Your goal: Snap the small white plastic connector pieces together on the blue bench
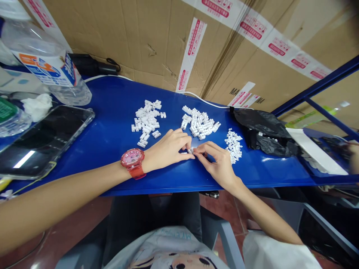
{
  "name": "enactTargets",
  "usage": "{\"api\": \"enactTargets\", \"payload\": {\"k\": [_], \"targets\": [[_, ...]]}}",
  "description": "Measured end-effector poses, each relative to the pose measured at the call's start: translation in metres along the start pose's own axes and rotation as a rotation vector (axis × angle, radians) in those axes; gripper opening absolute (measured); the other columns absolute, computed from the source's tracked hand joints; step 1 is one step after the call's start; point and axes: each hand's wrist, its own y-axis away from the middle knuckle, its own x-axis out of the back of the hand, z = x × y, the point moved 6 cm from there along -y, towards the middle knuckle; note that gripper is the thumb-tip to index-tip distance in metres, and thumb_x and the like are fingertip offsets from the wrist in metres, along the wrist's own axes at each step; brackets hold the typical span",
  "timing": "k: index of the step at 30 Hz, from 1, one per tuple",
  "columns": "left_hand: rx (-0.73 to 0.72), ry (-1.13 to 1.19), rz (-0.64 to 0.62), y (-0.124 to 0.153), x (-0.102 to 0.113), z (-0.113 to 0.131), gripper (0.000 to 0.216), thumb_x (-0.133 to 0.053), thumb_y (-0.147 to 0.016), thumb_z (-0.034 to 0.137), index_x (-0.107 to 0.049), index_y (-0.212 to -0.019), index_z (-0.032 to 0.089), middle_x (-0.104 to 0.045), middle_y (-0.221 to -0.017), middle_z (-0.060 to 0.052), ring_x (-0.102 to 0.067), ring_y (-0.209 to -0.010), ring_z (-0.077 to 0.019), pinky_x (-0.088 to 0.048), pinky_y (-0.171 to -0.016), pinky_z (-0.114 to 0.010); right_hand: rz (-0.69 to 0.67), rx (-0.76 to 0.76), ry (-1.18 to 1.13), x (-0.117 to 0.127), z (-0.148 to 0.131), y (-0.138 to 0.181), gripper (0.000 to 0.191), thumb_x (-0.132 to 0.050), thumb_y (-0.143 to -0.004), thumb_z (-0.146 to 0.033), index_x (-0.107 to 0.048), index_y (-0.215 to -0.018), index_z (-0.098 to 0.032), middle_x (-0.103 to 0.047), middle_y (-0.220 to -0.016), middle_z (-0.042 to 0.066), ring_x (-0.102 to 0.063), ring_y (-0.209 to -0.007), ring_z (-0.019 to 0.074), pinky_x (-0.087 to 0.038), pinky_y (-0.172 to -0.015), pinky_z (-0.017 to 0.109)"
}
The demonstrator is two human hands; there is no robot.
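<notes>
- The small white piece is up between the two hands, over the front part of the blue counter.
- It is to the right of the left hand, right at the tips of its thumb and pointing finger.
- It is to the left of the right hand, at the tips of its fingers.
- So the piece sits in the middle, and the two hands face each other across it. Both are very near; no hand is clearly nearer.
- The long way of the piece seems to go from side to side, from one hand to the other, but it is too small to be sure.
- The left hand is pinched on the piece.
- The right hand is pinched too, on the right end of the piece. I cannot tell if a tiny bit is hidden in those fingers.
- Past the left hand, a bit to the left, is a loose pile of white parts.
- Straight past the small piece is the middle pile.
- Just beside the right hand, on its far right side, is the pile of tiny white bits. The right hand is much nearer to it than the left hand is.
</notes>
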Motion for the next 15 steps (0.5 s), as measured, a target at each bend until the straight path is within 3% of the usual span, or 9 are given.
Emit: {"api": "enactTargets", "payload": {"k": [5,8,10,12,13,15], "targets": [[-0.006,-0.018,0.010,0.000,-0.001,-0.002,0.026,-0.070,-0.091,0.038,-0.058,-0.084,0.017,-0.059,-0.086,0.000,-0.054,-0.088,-0.0182,-0.035,-0.082,-0.030,-0.073,0.053,0.030,-0.001,-0.009,0.002,0.013,-0.058,-0.097,-0.020,-0.071,-0.099,-0.020,-0.069,-0.093,0.008,-0.065,-0.087,0.0199,-0.056,-0.077,0.034],[-0.015,-0.060,0.011,0.000,0.000,0.000,0.031,-0.070,-0.090,0.041,-0.056,-0.078,0.017,-0.058,-0.079,0.001,-0.054,-0.081,-0.0166,-0.033,-0.079,-0.031,-0.143,0.026,0.042,0.014,0.002,-0.002,0.018,-0.062,-0.095,-0.028,-0.072,-0.109,-0.022,-0.069,-0.102,0.009,-0.065,-0.096,0.0222,-0.055,-0.084,0.037],[-0.022,-0.133,0.023,0.001,0.002,0.003,0.041,-0.069,-0.089,0.049,-0.051,-0.070,0.017,-0.056,-0.073,0.002,-0.053,-0.075,-0.0162,-0.032,-0.079,-0.033,-0.085,-0.048,0.100,0.040,0.028,-0.010,0.022,-0.063,-0.094,-0.034,-0.072,-0.110,-0.022,-0.070,-0.105,0.009,-0.066,-0.095,0.0227,-0.054,-0.080,0.036],[-0.023,-0.189,0.060,0.001,0.008,0.007,0.046,-0.067,-0.088,0.055,-0.049,-0.070,0.017,-0.056,-0.073,0.002,-0.054,-0.075,-0.0169,-0.032,-0.080,-0.034,0.101,-0.178,0.276,0.076,0.067,-0.021,0.022,-0.063,-0.092,-0.035,-0.074,-0.101,-0.019,-0.072,-0.094,0.009,-0.065,-0.079,0.0214,-0.051,-0.070,0.034],[-0.027,-0.185,0.071,0.002,0.010,0.009,0.042,-0.067,-0.087,0.053,-0.051,-0.075,0.017,-0.058,-0.078,0.001,-0.055,-0.077,-0.0174,-0.032,-0.080,-0.035,0.152,-0.271,0.377,0.091,0.088,-0.025,0.021,-0.064,-0.090,-0.035,-0.074,-0.095,-0.018,-0.072,-0.085,0.008,-0.065,-0.074,0.0213,-0.049,-0.068,0.034],[-0.056,-0.116,0.043,0.002,0.011,0.011,0.024,-0.067,-0.086,0.037,-0.056,-0.092,0.016,-0.062,-0.092,-0.001,-0.058,-0.085,-0.0180,-0.035,-0.083,-0.034,0.114,-0.472,0.493,0.108,0.130,-0.031,0.021,-0.068,-0.085,-0.036,-0.074,-0.082,-0.017,-0.071,-0.071,0.007,-0.064,-0.065,0.0212,-0.045,-0.062,0.032]]}}
